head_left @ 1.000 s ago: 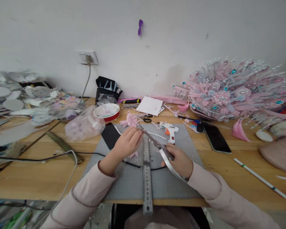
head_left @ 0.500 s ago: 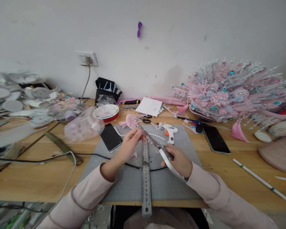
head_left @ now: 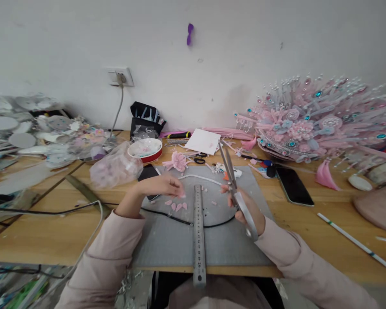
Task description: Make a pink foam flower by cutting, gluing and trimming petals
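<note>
My left hand (head_left: 159, 185) hovers over the left part of the grey cutting mat (head_left: 167, 244), its fingertips closed on a small pink petal-shaped piece (head_left: 182, 196). Just below it, several similar pink pieces (head_left: 179, 207) lie on the mat. In my right hand (head_left: 249, 210) is a pair of scissors (head_left: 239, 195), blades pointing up and away and slightly apart. A steel ruler (head_left: 198, 240) lies lengthwise between my hands, reaching over the table's front edge. Behind the scissors sits a partly hidden white glue gun (head_left: 234, 172).
A black cable (head_left: 167, 215) crosses the mat under the ruler. Phones lie left (head_left: 148, 173) and right (head_left: 294, 186) of the mat. A large pink beaded headdress (head_left: 309, 124) stands at the back right, and a red-and-white bowl (head_left: 159, 155) at the back left.
My hands have moved apart. The left went left and down with a pink piece; the right swung right with the scissors, whose blades now point more upright. The pieces on the mat are now uncovered.
</note>
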{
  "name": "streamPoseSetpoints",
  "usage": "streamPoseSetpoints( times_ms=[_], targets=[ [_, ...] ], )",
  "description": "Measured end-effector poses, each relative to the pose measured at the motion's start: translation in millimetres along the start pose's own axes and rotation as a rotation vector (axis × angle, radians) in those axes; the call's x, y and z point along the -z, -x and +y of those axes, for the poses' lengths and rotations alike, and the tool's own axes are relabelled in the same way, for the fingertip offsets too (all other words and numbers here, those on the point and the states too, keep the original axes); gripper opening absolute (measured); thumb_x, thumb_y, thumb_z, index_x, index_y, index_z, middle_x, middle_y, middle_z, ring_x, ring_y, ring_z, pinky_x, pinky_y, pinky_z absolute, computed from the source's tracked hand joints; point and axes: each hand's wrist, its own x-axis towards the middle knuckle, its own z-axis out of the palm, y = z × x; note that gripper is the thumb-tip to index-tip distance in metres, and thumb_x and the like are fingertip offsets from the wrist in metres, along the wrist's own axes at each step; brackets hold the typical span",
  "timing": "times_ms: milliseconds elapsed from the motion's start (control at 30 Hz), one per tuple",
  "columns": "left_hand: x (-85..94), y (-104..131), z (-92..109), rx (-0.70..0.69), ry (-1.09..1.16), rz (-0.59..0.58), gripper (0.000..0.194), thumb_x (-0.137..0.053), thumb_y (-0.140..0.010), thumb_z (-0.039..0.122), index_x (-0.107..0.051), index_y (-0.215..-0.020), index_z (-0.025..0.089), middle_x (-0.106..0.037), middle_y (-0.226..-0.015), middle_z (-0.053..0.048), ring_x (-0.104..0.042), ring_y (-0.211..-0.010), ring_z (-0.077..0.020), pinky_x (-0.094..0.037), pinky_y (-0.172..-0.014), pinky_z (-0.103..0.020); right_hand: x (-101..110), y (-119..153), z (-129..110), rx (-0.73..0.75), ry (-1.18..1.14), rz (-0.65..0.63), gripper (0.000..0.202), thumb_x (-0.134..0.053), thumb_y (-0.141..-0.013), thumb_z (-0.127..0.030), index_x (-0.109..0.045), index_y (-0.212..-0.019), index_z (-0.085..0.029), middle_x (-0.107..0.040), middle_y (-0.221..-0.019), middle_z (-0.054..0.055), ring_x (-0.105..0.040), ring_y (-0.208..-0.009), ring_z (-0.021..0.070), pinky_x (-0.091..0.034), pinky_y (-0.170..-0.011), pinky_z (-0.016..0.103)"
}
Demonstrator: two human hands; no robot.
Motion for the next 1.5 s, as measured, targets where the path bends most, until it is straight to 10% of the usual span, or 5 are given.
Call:
streamPoseSetpoints(
  times_ms=[67, 600, 867, 1200, 1500],
  targets=[
    [7.4, 0.9, -5.8, 0.105, -0.231, -0.123, 0.021, -0.058, -0.068, 0.034, -0.065, -0.06, 0.016, -0.055, -0.052, 0.003, -0.044, -0.049, -0.009, -0.03, -0.049, -0.02, 0.0, 1.9, 7.0, 0.015, -0.053, 0.021, 0.073, -0.042, -0.067, -0.076, -0.046, -0.117, -0.022, -0.051, -0.098, 0.008, -0.045, -0.058, 0.0133, -0.041, -0.056, 0.03],
    [8.1, -8.2, -22.3, 0.21, -0.557, 0.271, 0.014, -0.052, -0.062, 0.018, -0.064, -0.07, 0.017, -0.061, -0.065, -0.002, -0.05, -0.063, -0.0169, -0.033, -0.057, -0.025, -4.2, 4.3, 7.8, 0.013, -0.034, 0.076, 0.073, -0.043, -0.067, -0.075, -0.049, -0.115, -0.019, -0.053, -0.094, 0.008, -0.045, -0.058, 0.0128, -0.043, -0.059, 0.032],
    [-3.8, 2.2, -25.6, 0.321, -0.554, 0.179, 0.011, -0.061, -0.05, 0.008, -0.055, -0.045, 0.016, -0.047, -0.04, 0.004, -0.041, -0.044, -0.0122, -0.027, -0.047, -0.024, -4.7, 4.1, 6.1, 0.002, -0.087, 0.099, 0.075, -0.04, -0.067, -0.077, -0.047, -0.117, -0.02, -0.052, -0.092, 0.007, -0.044, -0.055, 0.012, -0.042, -0.055, 0.03],
    [0.2, -6.0, -20.0, 0.307, -0.604, 0.29, 0.004, -0.056, -0.06, 0.019, -0.054, -0.057, 0.017, -0.055, -0.058, -0.002, -0.048, -0.056, -0.0172, -0.03, -0.052, -0.027, -4.7, 5.7, 14.3, -0.013, -0.061, 0.075, 0.081, -0.036, -0.065, -0.08, -0.046, -0.118, -0.019, -0.053, -0.093, 0.008, -0.045, -0.056, 0.0127, -0.044, -0.059, 0.032],
    [-11.1, -1.7, -12.3, 0.212, -0.541, 0.074, 0.003, -0.058, -0.059, 0.02, -0.057, -0.059, 0.018, -0.057, -0.056, 0.001, -0.049, -0.055, -0.0149, -0.031, -0.051, -0.024, -4.9, 4.2, 5.4, -0.029, -0.074, 0.094, 0.08, -0.039, -0.063, -0.08, -0.048, -0.115, -0.02, -0.053, -0.093, 0.008, -0.044, -0.056, 0.0129, -0.043, -0.059, 0.032]
  ],
)
